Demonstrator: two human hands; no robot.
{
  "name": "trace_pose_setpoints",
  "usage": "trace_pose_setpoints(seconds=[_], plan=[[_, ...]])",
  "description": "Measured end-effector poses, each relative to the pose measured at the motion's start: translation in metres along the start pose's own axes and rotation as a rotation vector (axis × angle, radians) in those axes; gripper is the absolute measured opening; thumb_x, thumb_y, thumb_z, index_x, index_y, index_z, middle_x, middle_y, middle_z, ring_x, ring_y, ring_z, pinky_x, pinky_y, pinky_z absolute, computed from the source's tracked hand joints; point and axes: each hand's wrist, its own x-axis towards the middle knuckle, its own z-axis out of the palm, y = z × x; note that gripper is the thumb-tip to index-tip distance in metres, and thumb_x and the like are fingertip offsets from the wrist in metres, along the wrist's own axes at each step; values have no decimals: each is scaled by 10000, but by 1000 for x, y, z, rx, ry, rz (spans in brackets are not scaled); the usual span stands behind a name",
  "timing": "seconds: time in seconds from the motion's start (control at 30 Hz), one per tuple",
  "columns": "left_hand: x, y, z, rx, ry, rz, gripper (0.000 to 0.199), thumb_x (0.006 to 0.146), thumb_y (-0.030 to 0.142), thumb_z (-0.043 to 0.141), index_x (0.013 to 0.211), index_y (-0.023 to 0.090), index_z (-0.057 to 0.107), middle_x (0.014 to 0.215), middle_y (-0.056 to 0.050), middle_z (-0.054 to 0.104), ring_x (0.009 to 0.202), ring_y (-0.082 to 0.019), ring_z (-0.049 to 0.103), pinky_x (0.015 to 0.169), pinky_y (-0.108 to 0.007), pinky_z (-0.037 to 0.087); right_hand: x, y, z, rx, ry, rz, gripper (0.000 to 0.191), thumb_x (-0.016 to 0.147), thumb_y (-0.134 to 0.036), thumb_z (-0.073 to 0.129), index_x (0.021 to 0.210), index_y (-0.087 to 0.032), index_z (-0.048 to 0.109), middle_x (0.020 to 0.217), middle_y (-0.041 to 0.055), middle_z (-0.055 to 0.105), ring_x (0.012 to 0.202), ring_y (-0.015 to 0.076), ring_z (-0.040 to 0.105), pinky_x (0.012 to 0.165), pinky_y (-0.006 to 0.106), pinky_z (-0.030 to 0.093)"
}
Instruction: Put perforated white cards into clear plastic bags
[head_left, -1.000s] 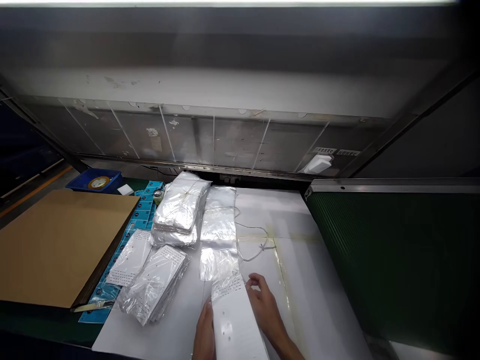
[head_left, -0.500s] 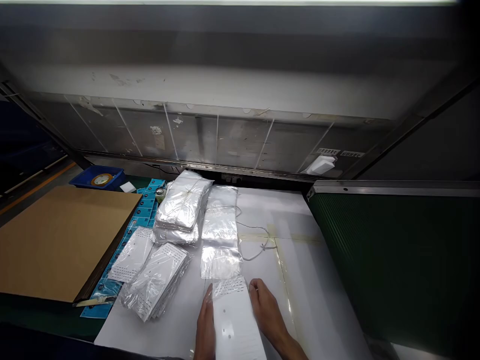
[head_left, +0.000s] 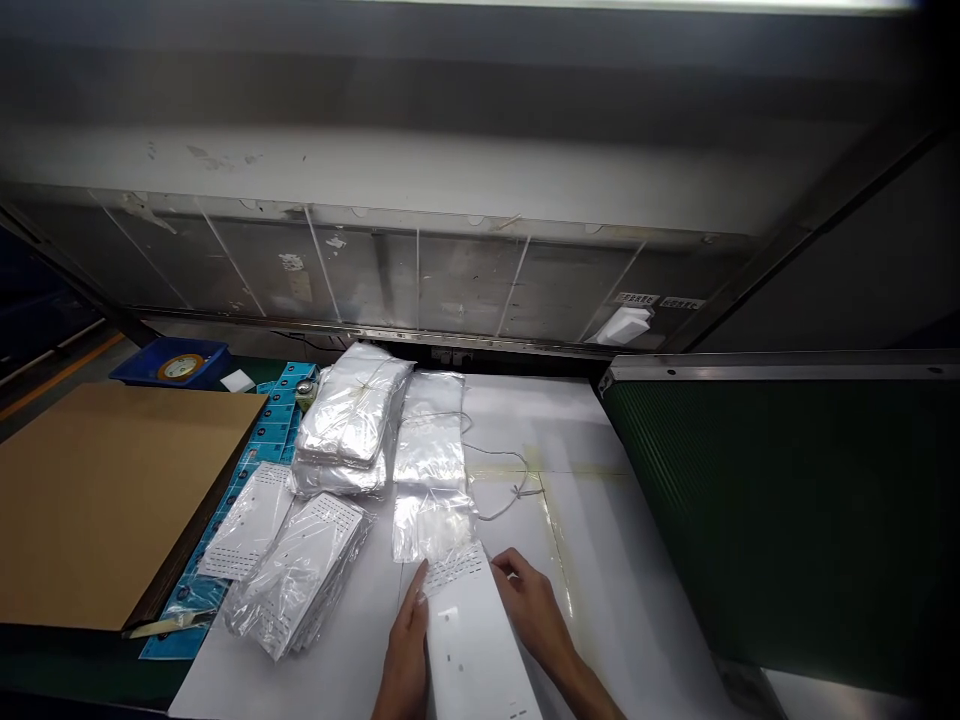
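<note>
A long white panel (head_left: 480, 650) with rows of slots at its far end lies between my hands. My left hand (head_left: 406, 640) grips its left edge, the thumb along the side. My right hand (head_left: 531, 610) has curled fingers against the right edge near the far corner; its fingertips are partly hidden. The panel's far end meets the near end of a flat clear plastic bag (head_left: 429, 460). Clear film seems to cover the slots there, though how far it reaches is hard to see.
Bagged white panels (head_left: 300, 570) and a loose panel (head_left: 251, 520) lie left. Behind them is a stack of clear bags (head_left: 356, 400). A string (head_left: 517, 490) lies right of the flat bag. Further left are cardboard (head_left: 112, 490), a knife (head_left: 169, 625) and a blue tray (head_left: 210, 370) with tape.
The panel's far end has moved slightly away from me, up against the bag's near end. My hands keep their places along its sides. The whole view has shifted a little.
</note>
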Motion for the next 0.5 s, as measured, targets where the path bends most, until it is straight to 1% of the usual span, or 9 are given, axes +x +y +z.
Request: trace_pose_setpoints(seconds=[0.03,0.1,0.17,0.2,0.27,0.33,0.43,0.5], plan=[[0,-1,0,-4,-3,4,596,828,520,532,1343,232,444,1440,-59,417,1339,-299,329,1117,-424,275,0,0,2,8,4,7,290,823,-497,488,773,-216,541,730,-13,590,642,155,530,594,270,406],[0,-4,-1,-20,-13,-1,587,827,519,537,1333,232,459,1439,-58,418,1335,-298,337,1120,-418,273,1,-2,3,33,-9,31,252,816,-466,505,882,-226,542,671,-37,560,613,144,514,582,262,404],[2,-5,-2,-47,-21,-11,578,823,517,545,1322,234,473,1432,-59,430,1327,-294,352,1117,-411,281,3,-4,1,71,-62,59,254,808,-428,517,972,-234,529,624,-60,526,594,136,512,556,247,410],[2,-5,-3,-65,-30,-17,573,825,515,545,1320,236,475,1430,-59,434,1325,-290,358,1115,-406,286,4,-6,-1,90,-99,71,252,806,-414,517,982,-233,528,618,-61,525,602,139,527,547,243,421],[4,-3,-5,-108,-69,-40,556,835,508,536,1321,247,471,1437,-55,425,1323,-280,363,1109,-397,298,7,-8,-6,116,-164,87,224,805,-397,512,943,-222,537,667,-36,574,653,156,576,553,251,458],[6,0,-7,-143,-121,-79,536,847,500,523,1322,258,465,1449,-50,408,1323,-272,365,1100,-394,312,9,-8,-9,112,-187,91,206,814,-397,497,874,-206,542,735,1,621,697,175,609,571,272,488],[7,0,-9,-153,-175,-112,537,858,498,507,1336,262,444,1467,-46,377,1337,-265,341,1108,-390,296,8,-1,-8,42,-109,44,246,841,-423,464,760,-199,524,741,13,612,675,167,586,573,274,474],[6,-4,-8,-125,-162,-88,570,854,514,502,1355,255,418,1485,-42,345,1356,-262,302,1131,-380,245,3,9,-4,-33,-19,-19,275,864,-447,440,745,-210,511,698,-3,577,645,155,534,575,270,433]])
